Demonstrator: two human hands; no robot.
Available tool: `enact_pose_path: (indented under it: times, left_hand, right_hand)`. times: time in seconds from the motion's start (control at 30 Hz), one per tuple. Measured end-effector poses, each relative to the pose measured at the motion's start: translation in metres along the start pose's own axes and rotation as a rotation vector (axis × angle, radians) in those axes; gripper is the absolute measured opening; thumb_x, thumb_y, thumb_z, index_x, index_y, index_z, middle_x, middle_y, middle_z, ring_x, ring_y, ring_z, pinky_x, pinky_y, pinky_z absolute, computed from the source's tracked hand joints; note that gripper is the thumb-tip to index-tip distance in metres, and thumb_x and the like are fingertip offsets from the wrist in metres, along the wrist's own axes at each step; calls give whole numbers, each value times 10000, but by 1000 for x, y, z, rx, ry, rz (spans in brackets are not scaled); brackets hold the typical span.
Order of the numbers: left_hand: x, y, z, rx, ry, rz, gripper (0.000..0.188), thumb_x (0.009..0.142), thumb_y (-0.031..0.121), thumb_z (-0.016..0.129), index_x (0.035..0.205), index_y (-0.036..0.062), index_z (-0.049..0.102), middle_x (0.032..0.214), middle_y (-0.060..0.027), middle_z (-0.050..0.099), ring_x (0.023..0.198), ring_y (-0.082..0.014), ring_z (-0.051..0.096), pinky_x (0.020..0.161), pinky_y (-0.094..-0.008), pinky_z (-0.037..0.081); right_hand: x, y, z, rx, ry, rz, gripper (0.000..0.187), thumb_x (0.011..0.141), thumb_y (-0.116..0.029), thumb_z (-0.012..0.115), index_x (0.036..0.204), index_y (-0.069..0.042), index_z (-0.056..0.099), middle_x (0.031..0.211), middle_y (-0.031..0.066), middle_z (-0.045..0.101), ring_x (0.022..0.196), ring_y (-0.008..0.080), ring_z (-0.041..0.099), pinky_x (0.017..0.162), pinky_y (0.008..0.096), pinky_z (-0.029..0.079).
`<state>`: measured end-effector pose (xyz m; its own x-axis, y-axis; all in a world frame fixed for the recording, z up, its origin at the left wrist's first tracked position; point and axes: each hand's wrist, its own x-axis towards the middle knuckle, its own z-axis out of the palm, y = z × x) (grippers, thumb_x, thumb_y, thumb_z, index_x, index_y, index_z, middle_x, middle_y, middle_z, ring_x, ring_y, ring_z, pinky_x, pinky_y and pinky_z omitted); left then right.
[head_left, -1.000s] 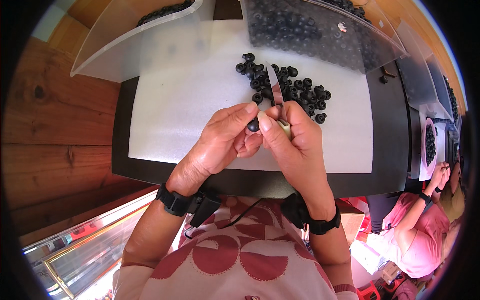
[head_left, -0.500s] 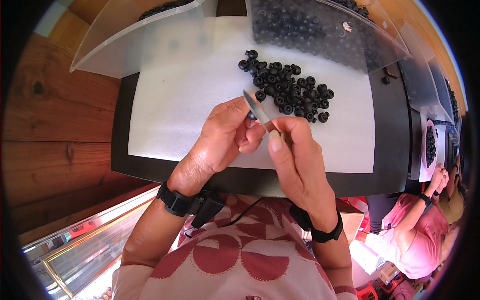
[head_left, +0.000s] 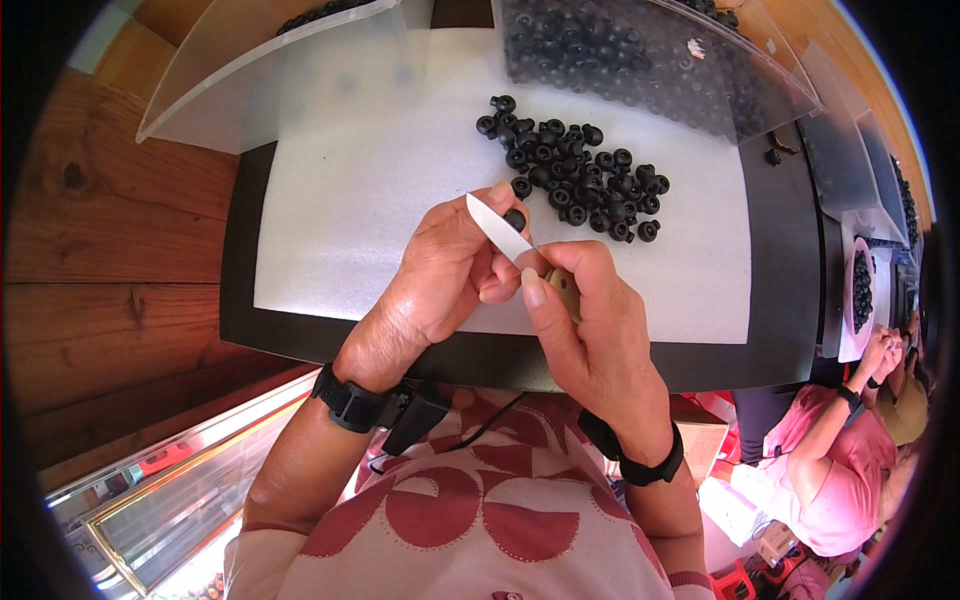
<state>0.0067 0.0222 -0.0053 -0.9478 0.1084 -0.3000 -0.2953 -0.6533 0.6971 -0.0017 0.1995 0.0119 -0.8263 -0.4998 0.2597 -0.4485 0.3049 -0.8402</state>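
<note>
My left hand (head_left: 450, 255) is closed, pinching a small round black rubber-like part (head_left: 515, 219) between thumb and fingers. A small knife (head_left: 497, 228) with a pointed, pale blade is in my right hand (head_left: 600, 320), its wooden-looking handle partly hidden by the fingers. The blade lies across in front of the black part, its tip toward my left thumb; whether it touches the part I cannot tell. Just beyond my hands, a loose pile of similar black parts (head_left: 580, 180), knob-shaped with ringed holes, rests on a white foam sheet (head_left: 340, 230).
A clear bin (head_left: 640, 75) full of black parts stands at the back; another translucent bin (head_left: 290, 95) is back left. The dark table edge (head_left: 480, 364) runs in front of me. At right, a co-worker (head_left: 835, 460) sits near a pink basin (head_left: 850, 300) of black parts.
The knife blade has turned flatter and its tip has shifted left and slightly down. More of the black part and of the knife handle now shows.
</note>
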Motion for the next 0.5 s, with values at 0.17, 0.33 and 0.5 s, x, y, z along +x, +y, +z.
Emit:
enact_pose_path:
  times: [0.17, 0.33, 0.5]
  left_hand:
    - [0, -1, 3, -19, 40, 9, 371, 1050, 349, 535, 894, 13, 537, 788, -77, 573, 568, -104, 461, 439, -238, 304]
    - [0, -3, 0, 1, 23, 20, 386, 1050, 362, 536, 890, 10, 544, 785, -77, 573, 557, -102, 451, 449, -242, 313]
    - [-1, -3, 6, 14, 74, 34, 416, 1055, 386, 525, 881, 9, 552, 749, -72, 563, 553, -102, 446, 460, -239, 315]
  right_hand:
    - [0, 0, 1, 11, 17, 11, 183, 965, -109, 646, 1070, -29, 520, 831, 126, 674, 631, 325, 661, 550, 383, 497]
    - [0, 1, 1, 7, 36, -3, 183, 964, -114, 649, 1068, -31, 522, 810, 124, 667, 625, 325, 657, 547, 382, 494]
    - [0, 1, 1, -23, 47, -11, 177, 965, -120, 650, 1058, -32, 528, 779, 130, 652, 618, 323, 652, 545, 379, 492]
